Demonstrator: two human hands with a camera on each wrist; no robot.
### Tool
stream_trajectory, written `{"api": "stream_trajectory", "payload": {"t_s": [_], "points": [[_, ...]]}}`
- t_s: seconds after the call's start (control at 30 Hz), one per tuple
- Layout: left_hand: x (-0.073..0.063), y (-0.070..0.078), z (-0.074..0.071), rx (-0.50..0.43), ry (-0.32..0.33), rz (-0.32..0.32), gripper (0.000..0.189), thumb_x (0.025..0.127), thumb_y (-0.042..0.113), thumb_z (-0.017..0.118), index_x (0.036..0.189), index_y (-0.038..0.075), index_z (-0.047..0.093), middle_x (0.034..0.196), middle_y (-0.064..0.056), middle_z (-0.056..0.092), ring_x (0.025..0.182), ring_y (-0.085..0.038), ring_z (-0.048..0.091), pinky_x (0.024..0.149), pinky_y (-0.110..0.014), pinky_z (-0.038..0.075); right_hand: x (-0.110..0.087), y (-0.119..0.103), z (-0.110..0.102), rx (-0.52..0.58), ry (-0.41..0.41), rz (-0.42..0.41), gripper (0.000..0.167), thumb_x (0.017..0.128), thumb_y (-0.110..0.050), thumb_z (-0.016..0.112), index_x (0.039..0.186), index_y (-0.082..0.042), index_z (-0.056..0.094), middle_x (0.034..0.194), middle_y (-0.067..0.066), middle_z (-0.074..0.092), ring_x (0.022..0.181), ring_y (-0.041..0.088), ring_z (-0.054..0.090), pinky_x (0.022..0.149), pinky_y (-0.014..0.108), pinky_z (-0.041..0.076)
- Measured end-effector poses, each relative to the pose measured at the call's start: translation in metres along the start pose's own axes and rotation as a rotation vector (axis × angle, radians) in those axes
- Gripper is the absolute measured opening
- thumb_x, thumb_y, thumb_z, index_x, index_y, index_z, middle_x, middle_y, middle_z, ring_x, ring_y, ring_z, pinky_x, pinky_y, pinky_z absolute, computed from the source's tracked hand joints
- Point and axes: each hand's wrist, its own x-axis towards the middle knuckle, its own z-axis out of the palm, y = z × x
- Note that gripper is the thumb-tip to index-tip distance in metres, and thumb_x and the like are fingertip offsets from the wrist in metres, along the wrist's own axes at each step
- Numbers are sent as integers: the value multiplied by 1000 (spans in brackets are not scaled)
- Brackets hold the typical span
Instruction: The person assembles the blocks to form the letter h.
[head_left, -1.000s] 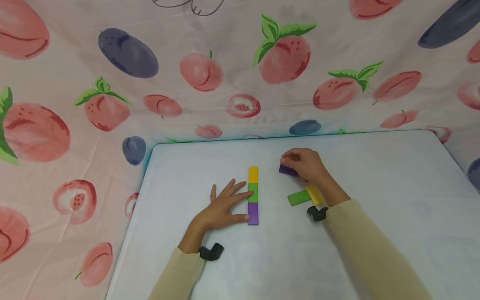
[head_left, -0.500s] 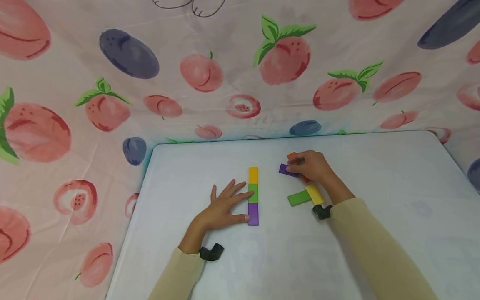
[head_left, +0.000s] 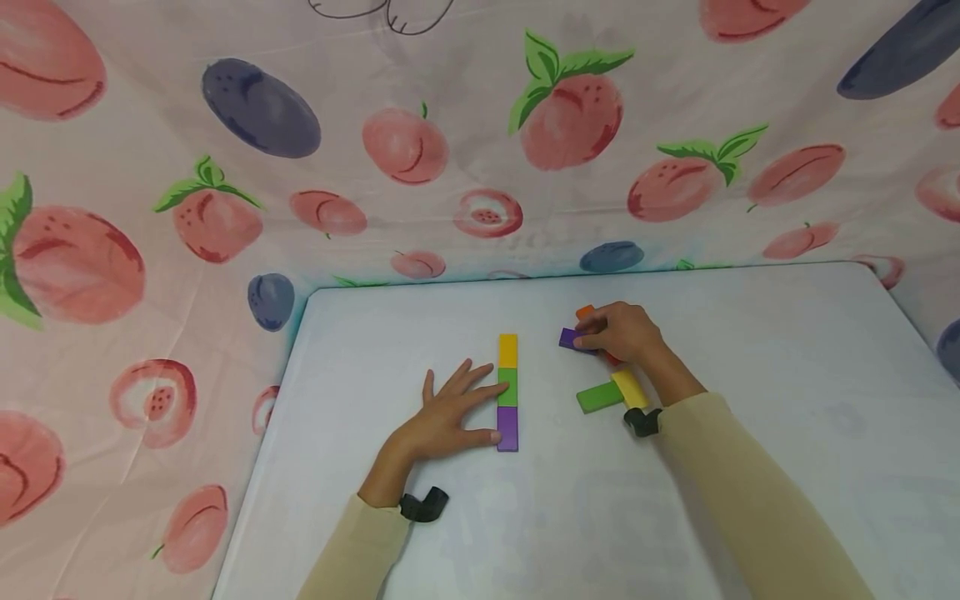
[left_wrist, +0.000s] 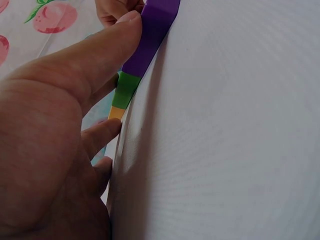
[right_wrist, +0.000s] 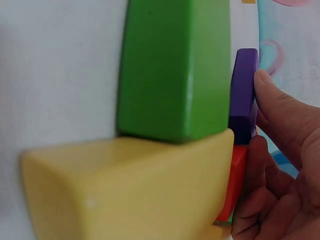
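A purple block (head_left: 507,430), a green block (head_left: 512,388) and a yellow block (head_left: 508,350) lie end to end in a straight line. My left hand (head_left: 442,421) lies beside that row with fingers spread. Its thumb touches the purple block and its index finger touches the green one. To the right, my right hand (head_left: 626,335) pinches a dark purple block (right_wrist: 244,85) between thumb and curled index finger. Close to those fingers lie an orange block (head_left: 585,312) and a red block (right_wrist: 234,180), both partly hidden by the hand.
Nearer the right wrist, a loose green block (head_left: 599,397) touches a loose yellow block (head_left: 630,389). The white table (head_left: 465,542) meets a fruit-print cloth (head_left: 337,100) at its back and left edges. Black camera mounts (head_left: 425,505) sit on both wrists.
My right hand has shifted slightly right since the first frame, uncovering the orange block and part of the red one. Over the last half second it barely moves. The left hand stays put.
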Motion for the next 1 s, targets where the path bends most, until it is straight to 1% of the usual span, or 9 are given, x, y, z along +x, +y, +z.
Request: {"api": "stream_trajectory", "payload": {"t_s": [0.2, 0.4, 0.5, 0.6, 0.67, 0.77, 0.83, 0.87, 1.0], "points": [[0, 0, 0, 7, 3, 1, 73, 91, 57, 69, 156, 42, 39, 172, 8, 18, 162, -24, -1, 117, -73, -16, 0, -2, 2, -16, -2, 25, 37, 89, -42, 78, 119, -21, 77, 130, 14, 67, 120, 33, 56, 91, 48, 48], [0, -1, -1, 9, 1, -2, 73, 91, 57, 69, 156, 42, 39, 172, 8, 17, 162, -24, -2, 117, -72, -17, -2, -4, 3, -11, 18, 5, 36, 88, -40, 79, 117, -19, 77, 123, 10, 71, 116, 30, 59, 90, 48, 48], [0, -1, -1, 7, 1, -3, 73, 91, 57, 69, 156, 42, 39, 172, 9, 17, 162, -24, -2, 117, -72, -17, -1, -4, 4, 1, 29, -28, 37, 86, -39, 81, 117, -18, 76, 115, 7, 74, 110, 28, 61, 86, 43, 48], [0, -2, -1, 2, 1, -2, 73, 91, 57, 69, 156, 42, 39, 172, 9, 17, 162, -23, -2, 117, -72, -17, 1, -3, 6, 20, 32, -67, 39, 86, -37, 83, 119, -17, 76, 108, 6, 74, 103, 25, 61, 80, 35, 47], [0, -2, 0, 1, 2, 0, 73, 91, 57, 69, 156, 42, 39, 172, 9, 17, 162, -23, -2, 117, -72, -17, 1, -5, 6, 44, 26, -81, 41, 86, -35, 83, 122, -16, 74, 106, 7, 71, 95, 25, 62, 72, 32, 49], [1, -2, 0, 3, 4, 2, 73, 91, 58, 69, 156, 42, 39, 172, 9, 17, 162, -23, -2, 117, -72, -17, 2, -7, 6, 55, 17, -83, 43, 87, -33, 82, 126, -17, 72, 104, 7, 67, 88, 24, 59, 61, 30, 48], [1, -2, 0, 6, 4, 2, 73, 91, 58, 69, 156, 43, 39, 172, 9, 17, 162, -23, -2, 117, -72, -17, 2, -9, 6, 52, 12, -73, 45, 89, -32, 81, 130, -19, 70, 103, 7, 64, 87, 24, 58, 58, 30, 48], [1, -2, 1, 6, 4, 0, 73, 91, 58, 68, 156, 43, 39, 172, 9, 17, 162, -23, -2, 117, -72, -17, 2, -10, 6, 46, 14, -74, 45, 90, -32, 80, 132, -20, 69, 103, 7, 64, 89, 24, 57, 60, 29, 47], [1, -1, 1, 8, 5, -6, 73, 91, 60, 68, 156, 43, 39, 172, 10, 17, 162, -23, -2, 117, -73, -17, 3, -13, 7, 45, 16, -93, 45, 94, -34, 75, 137, -23, 66, 103, 8, 61, 92, 25, 56, 61, 30, 48]]}}
